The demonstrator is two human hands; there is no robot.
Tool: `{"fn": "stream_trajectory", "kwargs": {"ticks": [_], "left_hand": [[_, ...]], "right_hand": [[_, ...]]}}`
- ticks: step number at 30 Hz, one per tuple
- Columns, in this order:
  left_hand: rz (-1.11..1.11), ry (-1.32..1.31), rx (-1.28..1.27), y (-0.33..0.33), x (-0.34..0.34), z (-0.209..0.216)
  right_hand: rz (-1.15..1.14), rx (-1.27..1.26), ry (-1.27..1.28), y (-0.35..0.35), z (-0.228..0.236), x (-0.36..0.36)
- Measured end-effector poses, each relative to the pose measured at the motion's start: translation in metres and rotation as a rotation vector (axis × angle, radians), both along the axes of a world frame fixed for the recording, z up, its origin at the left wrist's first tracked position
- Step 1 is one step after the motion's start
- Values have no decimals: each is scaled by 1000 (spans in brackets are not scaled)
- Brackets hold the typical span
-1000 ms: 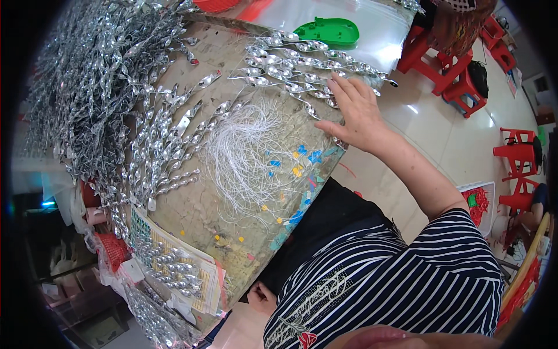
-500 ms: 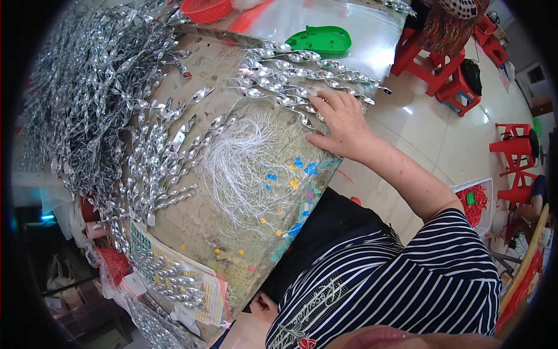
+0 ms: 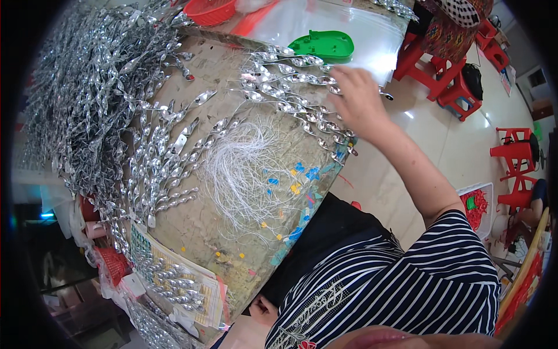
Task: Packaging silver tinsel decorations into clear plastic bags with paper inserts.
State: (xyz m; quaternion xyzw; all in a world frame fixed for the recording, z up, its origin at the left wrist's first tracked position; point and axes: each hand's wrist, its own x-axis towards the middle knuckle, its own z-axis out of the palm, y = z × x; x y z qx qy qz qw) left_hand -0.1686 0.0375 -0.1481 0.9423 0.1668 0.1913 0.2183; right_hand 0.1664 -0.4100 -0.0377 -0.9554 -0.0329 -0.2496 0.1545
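Over the right end of a fan of twisted silver foil strips [image 3: 285, 93], my right hand [image 3: 361, 104] rests with its thumb apart from the fingers. Its fingertips are slightly blurred, and the hand covers some strip ends. Several strip ends show below the hand by the table's edge. Low by the near table edge is my left hand [image 3: 264, 310], partly hidden by my shirt, its fingers loosely bent. What it touches, if anything, cannot be made out. A loose tangle of white thread [image 3: 241, 174] lies mid-table, beside another spread of silver twisted strips [image 3: 154, 157].
A big heap of silver strips [image 3: 99, 87] fills the left side. Beyond are a green plastic tray [image 3: 322, 45], clear plastic sheets [image 3: 372, 29] and a red basket [image 3: 209, 10]. More strips lie on a printed sheet [image 3: 206, 317]. Red stools [image 3: 430, 70] stand on the floor at right.
My right hand has moved to the right and slightly up across the strips. Their right ends now spread farther toward the table's near right edge. My left hand has barely moved.
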Motion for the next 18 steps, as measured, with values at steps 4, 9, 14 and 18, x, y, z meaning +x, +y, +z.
{"fn": "stream_trajectory", "kwargs": {"ticks": [4, 9, 14, 18], "left_hand": [[-40, 17, -22, -1, 4, 6], [-32, 77, -51, 1, 2, 9], [-62, 113, -128, 20, -2, -9], [0, 202, -105, 17, -2, -4]], "right_hand": [[-126, -34, 50, -27, -15, 16], [-98, 51, 172, -22, -16, 14], [-64, 49, 38, -26, -10, 17], [-33, 13, 48, -17, -5, 16]]}}
